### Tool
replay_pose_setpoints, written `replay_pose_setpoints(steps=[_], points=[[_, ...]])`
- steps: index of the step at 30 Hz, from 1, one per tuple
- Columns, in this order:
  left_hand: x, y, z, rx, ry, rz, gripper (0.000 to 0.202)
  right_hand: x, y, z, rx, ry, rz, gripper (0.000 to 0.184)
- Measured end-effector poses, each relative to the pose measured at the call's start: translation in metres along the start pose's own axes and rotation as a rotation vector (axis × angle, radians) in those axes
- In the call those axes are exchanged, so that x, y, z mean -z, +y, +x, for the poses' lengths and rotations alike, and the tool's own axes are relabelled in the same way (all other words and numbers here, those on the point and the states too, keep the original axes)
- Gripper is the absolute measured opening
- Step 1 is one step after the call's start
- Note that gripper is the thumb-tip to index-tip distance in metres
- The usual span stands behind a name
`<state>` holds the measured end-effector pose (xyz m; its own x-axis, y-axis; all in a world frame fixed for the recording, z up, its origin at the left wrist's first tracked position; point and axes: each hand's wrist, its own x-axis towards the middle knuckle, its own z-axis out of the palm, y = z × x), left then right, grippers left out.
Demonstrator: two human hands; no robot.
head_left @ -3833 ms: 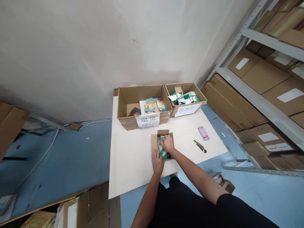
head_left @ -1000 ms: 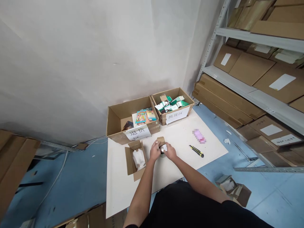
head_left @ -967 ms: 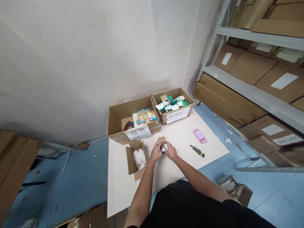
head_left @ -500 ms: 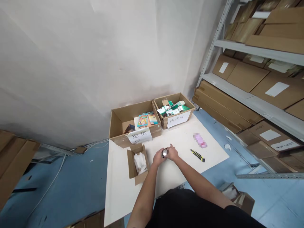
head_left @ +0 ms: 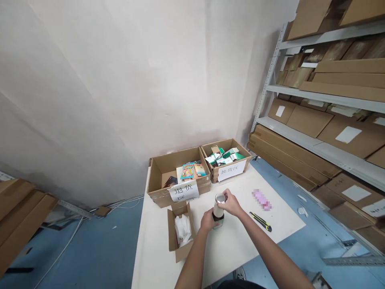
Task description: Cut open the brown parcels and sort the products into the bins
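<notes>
A small bottle (head_left: 218, 212) with a white silver-topped cap and a dark lower body stands upright above the white board (head_left: 240, 245). My left hand (head_left: 207, 220) is wrapped round its lower part. My right hand (head_left: 231, 202) grips the cap from the right side. To the left of my hands lies a small open cardboard box (head_left: 179, 236) with crumpled white packing inside.
Two open cartons with paper labels stand at the board's far edge: a left carton (head_left: 159, 188) with colourful booklets, a right carton (head_left: 240, 154) with green and white packs. A utility knife (head_left: 260, 221) and a pink item (head_left: 261, 200) lie at right. Shelving (head_left: 331, 152) holds flat cartons.
My hands took a bottle out of its small brown box and now hold it upright. The view has tilted upward. The open packing box stays at left.
</notes>
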<state>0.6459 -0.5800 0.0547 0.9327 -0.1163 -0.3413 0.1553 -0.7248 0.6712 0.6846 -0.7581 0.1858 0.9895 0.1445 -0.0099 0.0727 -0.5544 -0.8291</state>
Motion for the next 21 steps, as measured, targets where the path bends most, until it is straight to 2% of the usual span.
replay_pose_setpoints(steps=[3, 4, 5, 6, 8, 9, 11, 14, 17, 21], points=[[0.023, 0.007, -0.013, -0.031, 0.009, -0.067, 0.137, 0.032, -0.041, 0.009, 0.127, 0.028, 0.126, 0.04], [0.035, 0.011, -0.019, -0.071, 0.03, -0.13, 0.141, 0.04, -0.052, 0.011, 0.155, 0.025, 0.161, 0.042], [0.049, 0.016, -0.026, -0.121, 0.064, -0.209, 0.138, 0.045, -0.061, 0.013, 0.18, 0.017, 0.197, 0.043], [0.064, 0.024, -0.033, -0.175, 0.132, -0.302, 0.126, 0.048, -0.068, 0.014, 0.195, 0.008, 0.229, 0.043], [0.095, 0.048, -0.047, -0.274, 0.286, -0.427, 0.097, 0.05, -0.078, 0.015, 0.206, 0.001, 0.283, 0.044], [0.109, 0.064, -0.052, -0.333, 0.345, -0.438, 0.092, 0.049, -0.082, 0.015, 0.204, 0.003, 0.303, 0.044], [0.132, 0.097, -0.06, -0.431, 0.408, -0.405, 0.098, 0.044, -0.088, 0.016, 0.196, 0.006, 0.335, 0.044], [0.156, 0.137, -0.064, -0.471, 0.434, -0.394, 0.102, 0.037, -0.093, 0.016, 0.193, -0.016, 0.437, 0.046], [0.172, 0.151, -0.065, -0.458, 0.426, -0.528, 0.109, 0.035, -0.089, 0.015, 0.209, -0.127, 0.592, 0.068], [0.185, 0.153, -0.064, -0.477, 0.339, -0.802, 0.118, 0.027, -0.074, 0.011, 0.225, -0.411, 0.669, 0.11]])
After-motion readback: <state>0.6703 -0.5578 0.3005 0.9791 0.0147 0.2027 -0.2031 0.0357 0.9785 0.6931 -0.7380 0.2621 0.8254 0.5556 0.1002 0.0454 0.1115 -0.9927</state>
